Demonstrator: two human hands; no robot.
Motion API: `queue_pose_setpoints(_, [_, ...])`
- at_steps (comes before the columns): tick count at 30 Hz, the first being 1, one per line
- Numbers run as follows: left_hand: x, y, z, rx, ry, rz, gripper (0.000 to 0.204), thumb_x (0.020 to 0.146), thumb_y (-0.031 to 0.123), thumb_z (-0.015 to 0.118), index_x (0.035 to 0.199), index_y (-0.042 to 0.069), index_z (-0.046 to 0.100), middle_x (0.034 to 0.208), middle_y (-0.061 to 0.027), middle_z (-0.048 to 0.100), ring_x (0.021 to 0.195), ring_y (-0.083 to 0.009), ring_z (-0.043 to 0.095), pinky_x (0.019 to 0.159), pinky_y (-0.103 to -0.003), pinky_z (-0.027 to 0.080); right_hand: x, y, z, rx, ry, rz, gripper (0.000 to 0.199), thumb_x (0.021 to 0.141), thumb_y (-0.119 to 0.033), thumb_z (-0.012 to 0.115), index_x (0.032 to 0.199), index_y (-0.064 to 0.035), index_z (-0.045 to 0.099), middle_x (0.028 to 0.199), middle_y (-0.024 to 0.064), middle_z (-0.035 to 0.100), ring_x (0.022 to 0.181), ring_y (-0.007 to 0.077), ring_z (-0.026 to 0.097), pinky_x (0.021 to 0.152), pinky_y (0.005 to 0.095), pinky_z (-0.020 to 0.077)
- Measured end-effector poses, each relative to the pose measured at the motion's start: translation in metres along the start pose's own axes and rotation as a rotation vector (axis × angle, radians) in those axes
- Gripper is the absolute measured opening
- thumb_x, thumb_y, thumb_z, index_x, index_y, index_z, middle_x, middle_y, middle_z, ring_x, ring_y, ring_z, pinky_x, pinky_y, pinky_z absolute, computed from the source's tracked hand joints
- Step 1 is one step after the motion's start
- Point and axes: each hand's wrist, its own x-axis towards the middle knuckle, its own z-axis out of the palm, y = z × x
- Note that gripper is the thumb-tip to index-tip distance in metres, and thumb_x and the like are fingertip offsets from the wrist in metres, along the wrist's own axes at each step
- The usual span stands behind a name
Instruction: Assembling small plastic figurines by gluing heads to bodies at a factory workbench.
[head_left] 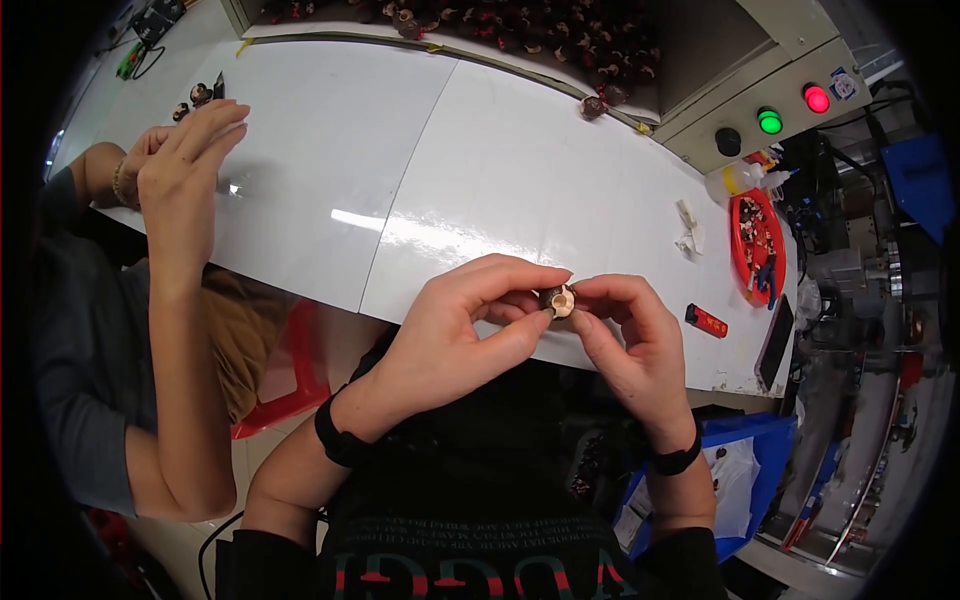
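- The left hand pinches what looks like a small brown nut between thumb and index finger.
- The right hand grips it from the right, its thumb and index fingertips pressing on the same piece.
- The brown nut, its pale face showing a round hollow, is held over the near part of the table.
- Right of the hands lies a red lighter; farther right sits a red bowl.
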Motion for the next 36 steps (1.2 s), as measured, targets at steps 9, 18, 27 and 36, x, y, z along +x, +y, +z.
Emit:
queue_pose_setpoints(9, [0.002, -0.001, -0.002, 0.069, -0.001, 0.028, 0.035, 0.086, -0.006, 0.052, 0.12, 0.0, 0.059, 0.114, -0.0085, 0.058, 0.102, -0.0141, 0.058, 0.086, -0.025, 0.048, 0.0, 0.002, 0.003, 0.034, -0.002, 0.027, 0.021, 0.085, 0.0, 0.065, 0.105, 0.0012, 0.059, 0.099, 0.0082, 0.066, 0.088, 0.0134, 0.065, 0.078, 0.025, 0.0516])
queue_pose_setpoints(18, [-0.002, -0.005, 0.002, 0.041, 0.048, 0.027, 0.034, 0.087, 0.006, 0.065, 0.12, 0.001, 0.059, 0.107, -0.0049, 0.06, 0.091, -0.0081, 0.058, 0.078, -0.02, 0.048, 0.002, -0.007, 0.004, 0.019, -0.006, 0.018, 0.02, 0.084, 0.0, 0.066, 0.104, 0.0016, 0.059, 0.096, 0.0076, 0.065, 0.086, 0.0135, 0.064, 0.077, 0.0247, 0.0505])
queue_pose_setpoints(27, [-0.001, -0.012, 0.006, -0.047, 0.169, 0.002, 0.031, 0.09, 0.01, 0.064, 0.119, 0.001, 0.058, 0.098, -0.0016, 0.062, 0.081, -0.0029, 0.055, 0.072, -0.017, 0.046, 0.004, -0.117, 0.008, 0.533, -0.995, -0.182, 0.017, 0.094, -0.015, 0.052, 0.094, -0.0008, 0.06, 0.088, 0.0152, 0.062, 0.076, 0.0243, 0.061, 0.069, 0.0346, 0.0491])
queue_pose_setpoints(36, [-0.002, -0.007, 0.002, 0.064, 0.143, 0.027, 0.031, 0.092, 0.012, 0.061, 0.121, 0.002, 0.056, 0.102, -0.0027, 0.061, 0.086, -0.0062, 0.058, 0.074, -0.02, 0.048, -0.005, -0.168, -0.021, 0.31, -0.951, -0.491, 0.029, 0.083, -0.01, 0.061, 0.109, 0.0005, 0.065, 0.113, 0.0133, 0.064, 0.092, 0.0245, 0.064, 0.073, 0.0287, 0.0477])
